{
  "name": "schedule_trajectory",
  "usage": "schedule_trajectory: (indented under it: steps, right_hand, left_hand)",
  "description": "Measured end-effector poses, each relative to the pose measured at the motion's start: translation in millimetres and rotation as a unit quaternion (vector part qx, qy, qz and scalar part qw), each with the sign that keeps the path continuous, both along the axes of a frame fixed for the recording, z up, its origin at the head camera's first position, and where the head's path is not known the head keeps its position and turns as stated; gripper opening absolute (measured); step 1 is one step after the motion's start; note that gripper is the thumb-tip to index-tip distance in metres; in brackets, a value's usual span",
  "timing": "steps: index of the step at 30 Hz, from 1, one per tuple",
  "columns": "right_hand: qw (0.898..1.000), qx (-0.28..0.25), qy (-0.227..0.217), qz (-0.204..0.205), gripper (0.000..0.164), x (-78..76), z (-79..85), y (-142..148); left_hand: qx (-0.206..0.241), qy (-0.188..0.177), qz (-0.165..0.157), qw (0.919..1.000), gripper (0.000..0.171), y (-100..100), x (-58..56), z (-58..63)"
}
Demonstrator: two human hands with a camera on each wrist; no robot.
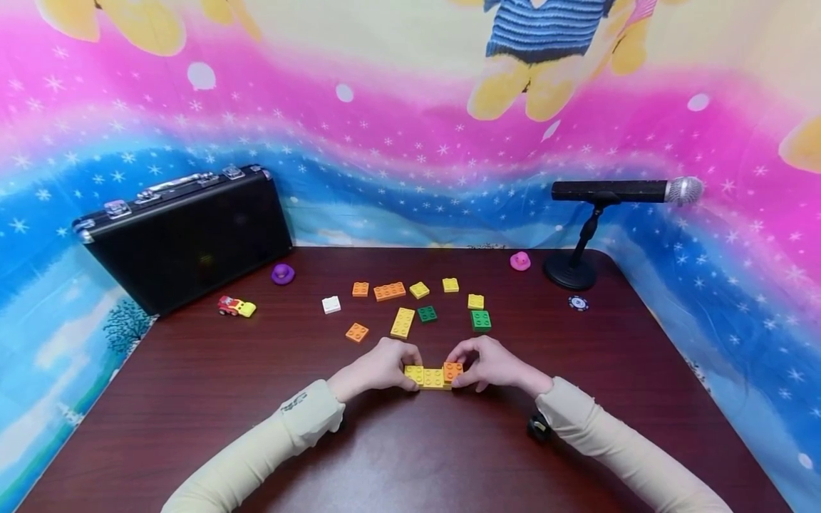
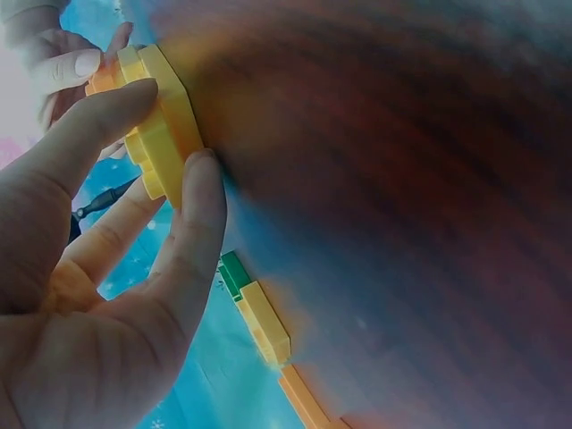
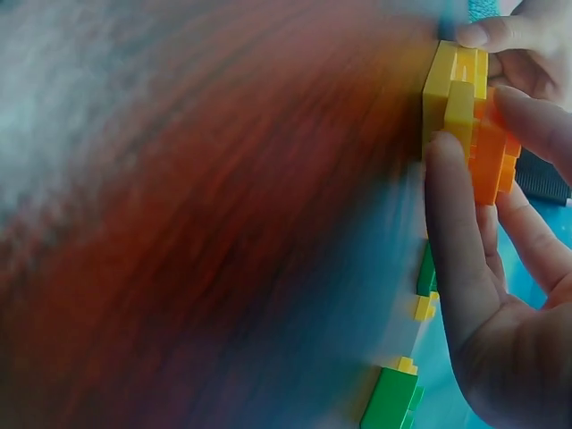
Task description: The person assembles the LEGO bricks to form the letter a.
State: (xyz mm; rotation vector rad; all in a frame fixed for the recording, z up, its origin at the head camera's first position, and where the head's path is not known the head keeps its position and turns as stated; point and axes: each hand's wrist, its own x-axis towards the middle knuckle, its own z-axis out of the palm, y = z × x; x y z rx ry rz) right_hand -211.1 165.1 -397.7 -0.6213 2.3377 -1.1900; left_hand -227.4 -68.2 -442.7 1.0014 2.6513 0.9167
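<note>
A low row of yellow toy bricks lies near the middle of the table, with an orange brick at its right end. My left hand pinches the yellow left end between thumb and fingers, seen close up in the left wrist view on the yellow brick. With thumb and fingers my right hand holds the orange brick. In the right wrist view this orange brick sits above a yellow layer; whether it is fully pressed down I cannot tell.
Beyond the hands lie several loose bricks, among them a long yellow brick, a green brick and a white brick. A black case, toy car, purple duck, pink duck, poker chip and microphone stand stand farther out.
</note>
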Motion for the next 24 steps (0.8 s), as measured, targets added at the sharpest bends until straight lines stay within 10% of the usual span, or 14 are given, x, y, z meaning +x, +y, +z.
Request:
schedule_trajectory:
  steps: [24]
  right_hand:
    - [1.0, 0.014, -0.001, 0.018, 0.027, -23.0, -29.3, 1]
  left_hand:
    - [0.004, -0.011, -0.006, 0.9999, 0.023, -1, -0.4, 0.7]
